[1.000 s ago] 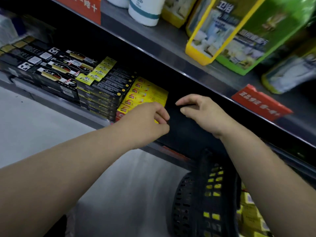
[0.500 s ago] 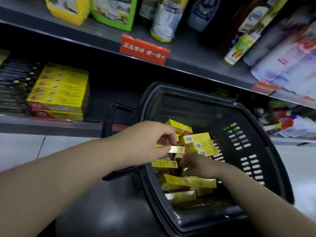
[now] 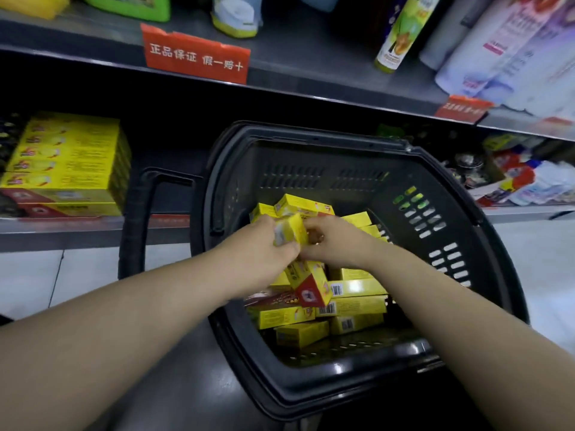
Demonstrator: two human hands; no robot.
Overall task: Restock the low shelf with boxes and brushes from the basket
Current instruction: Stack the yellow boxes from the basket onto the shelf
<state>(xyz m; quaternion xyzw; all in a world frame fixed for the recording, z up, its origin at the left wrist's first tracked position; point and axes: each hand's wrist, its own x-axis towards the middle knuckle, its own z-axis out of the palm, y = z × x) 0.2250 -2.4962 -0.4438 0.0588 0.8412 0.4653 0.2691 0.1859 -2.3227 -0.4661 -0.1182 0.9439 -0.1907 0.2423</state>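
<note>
A black plastic basket (image 3: 441, 194) stands on the floor in front of the low shelf (image 3: 77, 228). It holds several yellow boxes (image 3: 354, 306) in a loose pile. Both my hands are inside the basket, above the pile. My left hand (image 3: 264, 253) grips a yellow box (image 3: 291, 233) and several more boxes hang under its palm. My right hand (image 3: 333, 241) pinches the same box from the right side. A neat stack of matching yellow boxes (image 3: 68, 163) sits on the low shelf at the left. No brushes show in the basket.
The basket's black handle (image 3: 146, 213) stands up between basket and shelf. The upper shelf (image 3: 311, 73) carries bottles, packets and a red label (image 3: 196, 57). More packaged goods (image 3: 529, 178) fill the low shelf at the right. Pale floor tiles (image 3: 544, 262) lie around the basket.
One second ago both hands were at the low shelf by the stacked boxes. They came down into the basket, and now hold a yellow box together above the pile.
</note>
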